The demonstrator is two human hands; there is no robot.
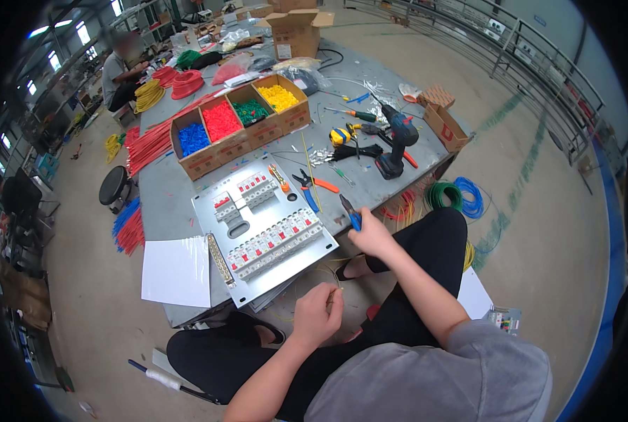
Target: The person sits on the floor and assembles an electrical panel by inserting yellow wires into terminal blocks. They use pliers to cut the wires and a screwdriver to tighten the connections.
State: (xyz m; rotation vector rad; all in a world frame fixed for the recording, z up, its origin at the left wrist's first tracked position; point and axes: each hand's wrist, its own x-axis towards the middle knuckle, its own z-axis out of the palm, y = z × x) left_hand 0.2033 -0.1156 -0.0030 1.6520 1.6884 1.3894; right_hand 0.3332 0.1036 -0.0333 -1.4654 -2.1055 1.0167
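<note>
My left hand [319, 313] is closed in a pinch above my lap, with the yellowish tip of a thin wire [341, 289] showing at the fingertips. My right hand [374, 235] grips pliers with blue handles [353, 216], their dark jaws pointing up beside the table edge. In front of me a metal mounting plate [212, 204] lies at the table's near edge. It carries a long row of white circuit breakers with red switches [272, 243] and smaller groups of breakers [254, 186] farther back. A brass terminal bar [220, 259] runs along its left side.
Cardboard bins [215, 156] hold blue, red, green and yellow small parts. Wire cutters [315, 184], a cordless drill [397, 141], a tape measure [339, 136] and screwdrivers lie right. White sheets [176, 273] overhang the left edge. Wire coils [443, 197] rest below. A person [117, 74] sits far left.
</note>
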